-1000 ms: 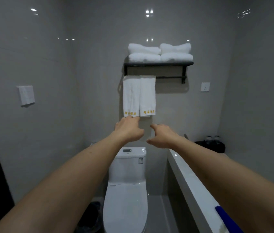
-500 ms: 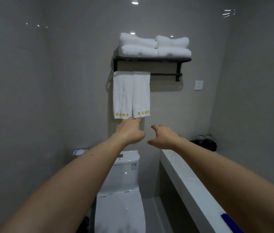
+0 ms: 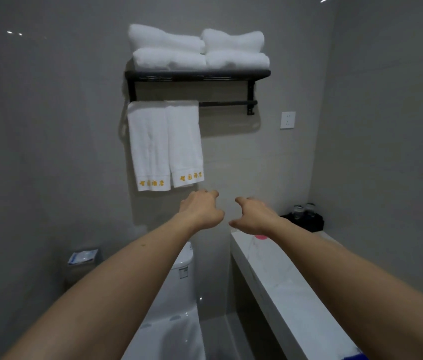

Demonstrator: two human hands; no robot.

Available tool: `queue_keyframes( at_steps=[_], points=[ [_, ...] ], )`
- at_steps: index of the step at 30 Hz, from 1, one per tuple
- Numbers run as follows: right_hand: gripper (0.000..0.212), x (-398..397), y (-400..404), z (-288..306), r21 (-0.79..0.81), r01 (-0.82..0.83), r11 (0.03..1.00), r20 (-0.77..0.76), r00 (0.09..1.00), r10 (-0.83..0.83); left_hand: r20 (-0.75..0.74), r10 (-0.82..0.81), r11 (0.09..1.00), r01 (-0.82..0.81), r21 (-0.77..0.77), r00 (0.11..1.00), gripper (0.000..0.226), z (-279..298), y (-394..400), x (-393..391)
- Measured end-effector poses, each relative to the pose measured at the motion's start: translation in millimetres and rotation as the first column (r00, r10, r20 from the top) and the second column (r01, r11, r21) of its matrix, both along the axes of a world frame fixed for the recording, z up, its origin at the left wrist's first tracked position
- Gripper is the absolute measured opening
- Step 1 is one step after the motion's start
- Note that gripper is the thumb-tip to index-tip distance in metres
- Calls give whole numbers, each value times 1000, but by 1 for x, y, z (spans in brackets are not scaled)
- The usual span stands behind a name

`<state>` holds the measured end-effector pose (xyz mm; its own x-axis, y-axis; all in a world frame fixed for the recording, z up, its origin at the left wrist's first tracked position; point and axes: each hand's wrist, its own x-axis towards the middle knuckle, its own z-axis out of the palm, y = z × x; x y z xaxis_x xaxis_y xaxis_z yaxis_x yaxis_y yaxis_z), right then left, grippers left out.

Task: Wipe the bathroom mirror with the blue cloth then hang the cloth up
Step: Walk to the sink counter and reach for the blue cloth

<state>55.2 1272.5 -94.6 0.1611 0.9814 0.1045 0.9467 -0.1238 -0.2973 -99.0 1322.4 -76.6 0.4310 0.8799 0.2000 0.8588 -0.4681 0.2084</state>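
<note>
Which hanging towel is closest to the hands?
The right hanging towel. Its bottom edge ends just above the left hand, while the left hanging towel hangs farther off to the side.

Vs a sec ago: our left hand [image 3: 201, 211] was touching the bottom hem of the hanging towels [image 3: 165, 145], now it's dropped just below & right of them, not touching. Right hand [image 3: 253, 215] sits lower under the towels too. Blue cloth [image 3: 355, 357] is barely in shot now, far below-right of the towels.
</note>
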Motion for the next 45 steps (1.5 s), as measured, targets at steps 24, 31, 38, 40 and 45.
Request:
queue_keyframes(
  at_steps=[24,31,38,40,45],
  points=[
    [75,290,25,-155,-265,432,862,-152,864,-480,-253,-478,876,437,-204,841,58,-135,97,324],
    [68,334,20,-211,-341,616,711,-195,693,-694,-227,-684,724,608,-325,693,59,-196,111,411],
    [64,343,-1,-268,-488,732,476,-218,426,-878,-218,-841,536,706,-462,496,58,-259,118,471],
    [61,339,-9,-282,-527,747,404,-210,346,-914,-220,-881,472,732,-492,420,57,-278,114,478],
    [52,317,-31,-315,-597,760,256,-190,176,-966,-215,-942,335,755,-564,257,50,-320,104,490]
  ],
)
